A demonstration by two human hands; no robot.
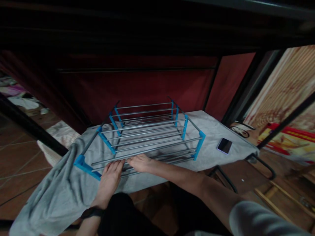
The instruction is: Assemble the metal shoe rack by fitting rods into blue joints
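A shoe rack (200, 144) of thin grey metal rods and blue plastic joints lies on a grey cloth (59, 196). At its near side, my left hand (112, 173) has its fingers curled over the front rods, toward their left ends. My right hand (140, 163) grips the same rods just to the right, close beside the left. The left end of the top front rod (98, 163) stands apart from the near left blue joint (85, 165), which tilts outward. On the right side, the rods meet their blue joints. My palms hide part of the lower rods.
To the right of the rack, a phone (224, 145) lies on the cloth. A dark red panel (137, 85) rises behind, with a dark beam overhead. A brown seat with a metal frame (241, 177) stands at the right, near a red and yellow box (290, 142).
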